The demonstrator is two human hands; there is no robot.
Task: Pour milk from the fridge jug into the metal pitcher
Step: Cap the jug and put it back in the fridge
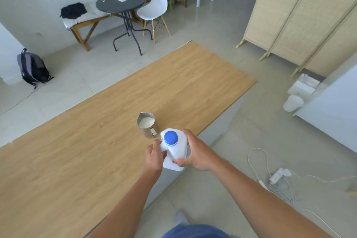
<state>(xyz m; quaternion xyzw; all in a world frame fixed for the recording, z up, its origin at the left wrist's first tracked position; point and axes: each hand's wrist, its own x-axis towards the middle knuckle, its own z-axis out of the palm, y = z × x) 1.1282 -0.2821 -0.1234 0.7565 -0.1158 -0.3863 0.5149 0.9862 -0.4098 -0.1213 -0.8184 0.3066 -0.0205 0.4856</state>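
A white plastic milk jug [177,150] with a blue cap [170,138] stands upright at the near edge of the wooden table [96,141]. My right hand [195,152] wraps its right side and lower body. My left hand [154,155] grips its left side at the handle. Just behind and to the left of the jug stands the metal pitcher [147,127], upright, with white milk inside and its handle turned toward the jug.
The table edge runs diagonally beside my hands. On the floor to the right lie a power strip with white cables [278,176] and a white bin [292,103]. A folding screen [301,17], a round black table [120,2] and a white chair [154,7] stand farther off.
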